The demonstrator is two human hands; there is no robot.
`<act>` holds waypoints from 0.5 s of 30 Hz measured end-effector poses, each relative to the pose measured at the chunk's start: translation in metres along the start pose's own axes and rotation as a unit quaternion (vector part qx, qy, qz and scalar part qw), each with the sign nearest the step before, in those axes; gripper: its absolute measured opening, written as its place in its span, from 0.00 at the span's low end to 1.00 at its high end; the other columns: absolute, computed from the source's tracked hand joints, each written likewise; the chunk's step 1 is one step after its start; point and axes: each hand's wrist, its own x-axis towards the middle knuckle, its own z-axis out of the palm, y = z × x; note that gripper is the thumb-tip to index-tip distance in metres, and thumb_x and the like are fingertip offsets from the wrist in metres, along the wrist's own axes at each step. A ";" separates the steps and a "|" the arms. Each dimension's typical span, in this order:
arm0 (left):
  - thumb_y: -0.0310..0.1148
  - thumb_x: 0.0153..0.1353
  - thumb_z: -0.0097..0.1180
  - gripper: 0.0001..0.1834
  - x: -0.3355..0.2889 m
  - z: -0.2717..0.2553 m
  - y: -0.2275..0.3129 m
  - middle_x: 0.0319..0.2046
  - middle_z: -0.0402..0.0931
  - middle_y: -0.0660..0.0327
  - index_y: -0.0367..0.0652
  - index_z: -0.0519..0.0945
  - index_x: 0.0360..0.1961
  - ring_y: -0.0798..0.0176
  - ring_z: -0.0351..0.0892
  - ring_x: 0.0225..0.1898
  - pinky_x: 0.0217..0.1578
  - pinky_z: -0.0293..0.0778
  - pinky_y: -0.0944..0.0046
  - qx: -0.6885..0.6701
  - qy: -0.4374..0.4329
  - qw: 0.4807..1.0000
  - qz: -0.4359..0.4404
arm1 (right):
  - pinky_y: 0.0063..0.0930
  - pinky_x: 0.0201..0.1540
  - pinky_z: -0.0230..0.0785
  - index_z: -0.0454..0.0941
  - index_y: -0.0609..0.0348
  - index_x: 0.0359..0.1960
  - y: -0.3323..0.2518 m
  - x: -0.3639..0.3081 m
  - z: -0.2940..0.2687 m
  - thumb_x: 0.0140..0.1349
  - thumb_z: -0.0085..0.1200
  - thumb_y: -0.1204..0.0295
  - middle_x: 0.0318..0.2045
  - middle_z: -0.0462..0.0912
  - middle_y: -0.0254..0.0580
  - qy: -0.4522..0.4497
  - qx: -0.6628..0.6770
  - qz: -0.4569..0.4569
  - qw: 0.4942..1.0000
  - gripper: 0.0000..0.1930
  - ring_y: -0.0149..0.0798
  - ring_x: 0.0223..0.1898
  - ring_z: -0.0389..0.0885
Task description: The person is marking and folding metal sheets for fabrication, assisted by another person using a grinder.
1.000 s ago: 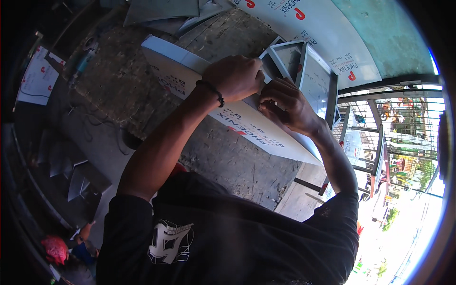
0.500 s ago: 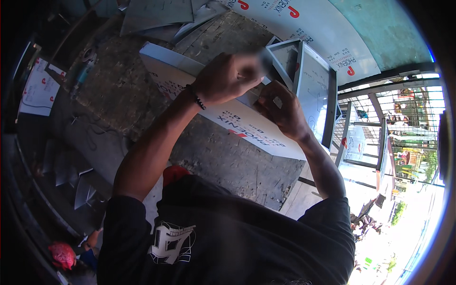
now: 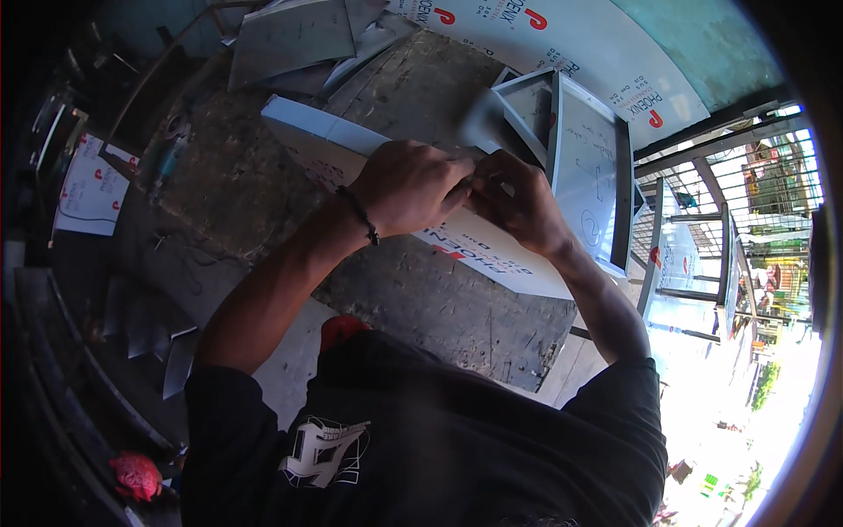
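My left hand, with a dark beaded bracelet on its wrist, is closed, fingers curled and pinched. My right hand is closed too, its fingertips meeting those of the left. Whatever they pinch is too small or hidden to make out. Right beneath both hands a long, shallow sheet-metal piece with a folded edge lies slantwise, covered in white printed film. My hands hide its middle.
A worn, stained worktable carries the piece. Flat metal sheets are stacked at the far left, near a teal power tool. A film-covered metal frame stands at the right. A person's red head covering shows at the lower left.
My left hand has come down and toward the right one, and their fingertips now meet. The right hand has stayed in nearly the same place. The whole view has shifted slightly.
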 end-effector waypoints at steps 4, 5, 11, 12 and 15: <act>0.31 0.63 0.65 0.08 -0.004 0.006 -0.002 0.29 0.83 0.53 0.41 0.78 0.37 0.46 0.86 0.33 0.35 0.80 0.48 0.037 0.048 0.996 0.058 | 0.32 0.46 0.77 0.78 0.67 0.44 -0.003 0.001 0.002 0.66 0.64 0.77 0.39 0.84 0.46 0.009 0.003 0.030 1.000 0.09 0.34 0.42 0.84; 0.30 0.64 0.64 0.08 -0.006 0.008 -0.006 0.30 0.83 0.54 0.41 0.78 0.39 0.47 0.86 0.33 0.35 0.81 0.49 0.042 0.077 0.992 0.094 | 0.32 0.46 0.77 0.79 0.67 0.44 0.001 0.003 0.003 0.66 0.64 0.77 0.39 0.84 0.46 0.006 0.019 0.011 1.000 0.09 0.34 0.42 0.85; 0.28 0.65 0.63 0.06 -0.004 0.003 -0.018 0.31 0.81 0.55 0.40 0.78 0.39 0.49 0.86 0.34 0.33 0.81 0.50 0.031 0.005 0.990 0.137 | 0.33 0.42 0.80 0.81 0.64 0.43 -0.003 0.005 0.006 0.62 0.70 0.74 0.37 0.84 0.44 -0.003 0.043 -0.031 0.999 0.12 0.38 0.39 0.86; 0.28 0.65 0.63 0.06 -0.002 -0.002 -0.020 0.31 0.81 0.55 0.40 0.78 0.39 0.49 0.86 0.34 0.33 0.81 0.50 0.034 0.004 0.990 0.138 | 0.34 0.42 0.79 0.81 0.64 0.43 -0.004 0.005 0.008 0.62 0.70 0.73 0.37 0.84 0.44 -0.010 0.054 -0.033 0.998 0.12 0.37 0.39 0.86; 0.29 0.66 0.64 0.07 0.004 -0.011 -0.026 0.31 0.80 0.55 0.40 0.77 0.40 0.49 0.86 0.34 0.32 0.78 0.48 -0.023 -0.033 0.987 0.158 | 0.34 0.41 0.78 0.81 0.63 0.43 -0.005 0.005 0.003 0.62 0.70 0.74 0.37 0.84 0.44 -0.026 0.017 -0.030 0.999 0.11 0.37 0.40 0.86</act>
